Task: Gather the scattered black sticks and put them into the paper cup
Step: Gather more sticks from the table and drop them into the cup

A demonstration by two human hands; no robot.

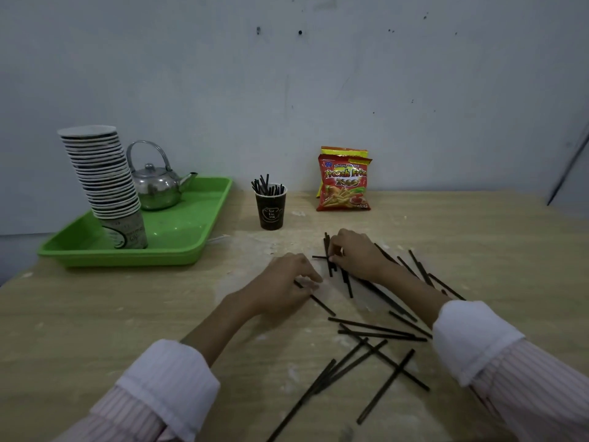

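A scuffed pale wall is backing your wood-grain worktop (127, 314), where thin, straight black sticks (376, 333) are lying crisscrossed near your right sleeve. Your left hand (283, 282) is pinching one stick against the surface; your right hand (357, 253) is gripping a small bundle, its fingers hiding the exact count. The dark paper cup (271, 208) is standing beyond, already bristling with sticks.

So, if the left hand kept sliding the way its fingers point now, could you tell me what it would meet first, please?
The left hand, pinching a black stick, points right and slightly away. It would probably first meet the bunch of sticks under the right hand, though depth is hard to judge from this one view.
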